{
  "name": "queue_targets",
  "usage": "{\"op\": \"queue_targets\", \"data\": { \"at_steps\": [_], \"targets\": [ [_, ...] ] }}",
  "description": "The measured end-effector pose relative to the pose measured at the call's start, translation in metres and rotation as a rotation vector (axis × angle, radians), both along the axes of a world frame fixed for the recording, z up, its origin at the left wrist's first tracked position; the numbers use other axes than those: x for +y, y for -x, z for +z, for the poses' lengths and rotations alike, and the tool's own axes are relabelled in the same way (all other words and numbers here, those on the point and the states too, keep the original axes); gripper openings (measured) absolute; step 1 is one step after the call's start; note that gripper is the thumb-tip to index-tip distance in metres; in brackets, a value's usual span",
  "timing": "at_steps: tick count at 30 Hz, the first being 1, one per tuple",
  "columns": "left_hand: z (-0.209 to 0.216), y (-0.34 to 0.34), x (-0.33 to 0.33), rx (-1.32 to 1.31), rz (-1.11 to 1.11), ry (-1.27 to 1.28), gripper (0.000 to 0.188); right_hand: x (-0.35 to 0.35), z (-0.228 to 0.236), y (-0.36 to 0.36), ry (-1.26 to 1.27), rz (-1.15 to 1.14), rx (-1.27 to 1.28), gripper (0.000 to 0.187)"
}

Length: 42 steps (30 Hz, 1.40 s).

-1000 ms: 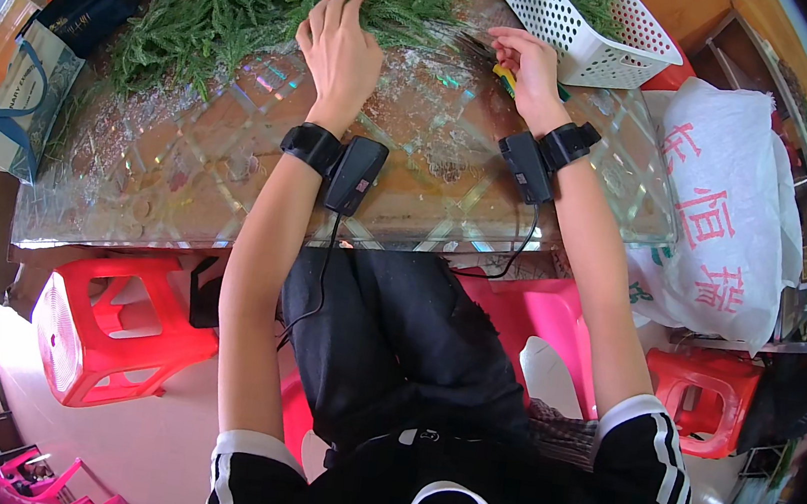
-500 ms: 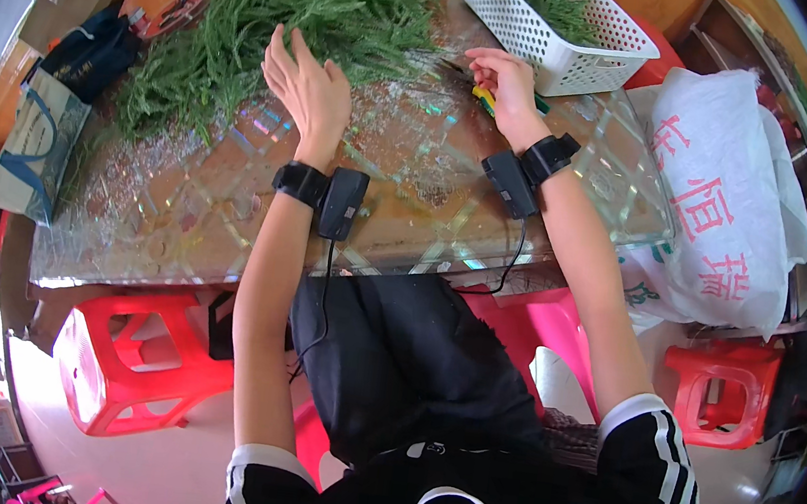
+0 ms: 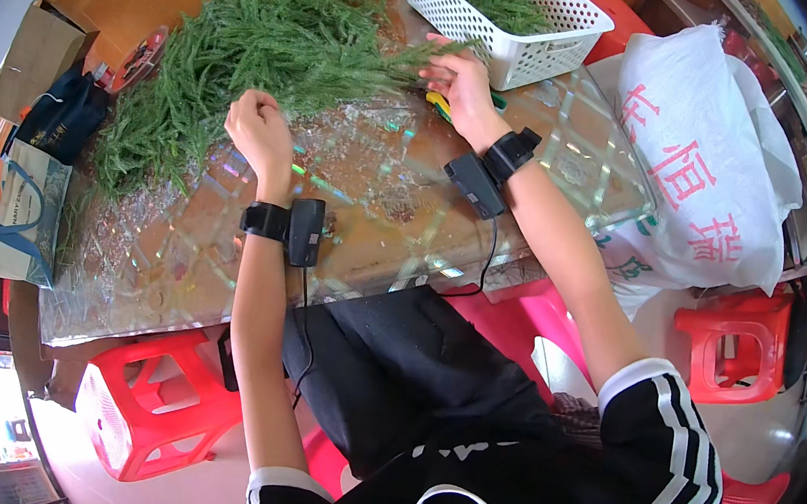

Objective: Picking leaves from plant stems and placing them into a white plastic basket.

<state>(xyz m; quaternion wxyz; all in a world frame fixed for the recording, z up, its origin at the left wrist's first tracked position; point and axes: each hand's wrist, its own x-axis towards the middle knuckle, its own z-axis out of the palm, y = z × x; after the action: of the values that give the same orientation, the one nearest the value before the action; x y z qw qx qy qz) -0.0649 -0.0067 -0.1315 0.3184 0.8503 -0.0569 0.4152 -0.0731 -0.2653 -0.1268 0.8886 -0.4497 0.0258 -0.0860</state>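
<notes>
A large heap of feathery green sprigs (image 3: 279, 35) covers the far left part of the table. At the near edge of the heap is my left hand (image 3: 262, 134), its fingers curled in; what they hold, if anything, is hidden. My right hand (image 3: 466, 86) is at the heap's right end, in front of the white basket. A green sprig (image 3: 412, 58) runs from the heap in between its thumb and fingers, with the tip showing beyond them. Under that hand lies a cutting tool with yellow and green handles (image 3: 439, 105), partly covered.
The white perforated basket (image 3: 549, 53) holds more sprigs. Beside it, a stuffed white plastic bag (image 3: 690, 136) bulges at the table's right edge. A cardboard box (image 3: 40, 56), a dark bag (image 3: 63, 115) and a paper bag (image 3: 31, 206) stand on the left. Red stools (image 3: 158, 403) are below.
My left hand has come back toward me and its spread fingers have curled. A sprig now lies in my right hand's fingers. The whole view has shifted a little.
</notes>
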Motion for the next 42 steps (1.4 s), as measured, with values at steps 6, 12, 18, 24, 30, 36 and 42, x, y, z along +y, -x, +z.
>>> {"op": "queue_targets", "data": {
  "at_steps": [6, 12, 18, 24, 30, 36, 42],
  "targets": [
    [-0.004, -0.004, 0.009, 0.081, 0.141, -0.089, 0.012, -0.002, -0.007, -0.005, 0.086, 0.098, -0.01, 0.022],
    [0.011, 0.003, -0.012, -0.247, -0.016, -0.197, 0.009, -0.004, -0.007, -0.005, -0.032, 0.023, 0.026, 0.012],
    [0.011, 0.014, -0.021, 0.209, -0.457, 0.201, 0.02, -0.002, -0.006, -0.005, -0.176, 0.024, 0.098, 0.01],
    [0.006, 0.004, -0.017, 0.288, -0.378, 0.167, 0.031, -0.002, -0.007, -0.003, -0.314, 0.033, 0.1, 0.009],
    [0.014, 0.011, -0.025, 0.149, -0.269, 0.218, 0.029, -0.006, -0.008, -0.007, -0.4, 0.108, 0.058, 0.009],
    [0.016, 0.005, -0.017, -0.01, -0.375, 0.48, 0.028, -0.001, 0.0, 0.002, -0.297, 0.139, 0.068, 0.013],
    [0.014, 0.001, -0.009, 0.126, -0.562, 0.973, 0.026, 0.002, 0.009, 0.011, -0.1, 0.224, -0.039, 0.022]
  ]
}}
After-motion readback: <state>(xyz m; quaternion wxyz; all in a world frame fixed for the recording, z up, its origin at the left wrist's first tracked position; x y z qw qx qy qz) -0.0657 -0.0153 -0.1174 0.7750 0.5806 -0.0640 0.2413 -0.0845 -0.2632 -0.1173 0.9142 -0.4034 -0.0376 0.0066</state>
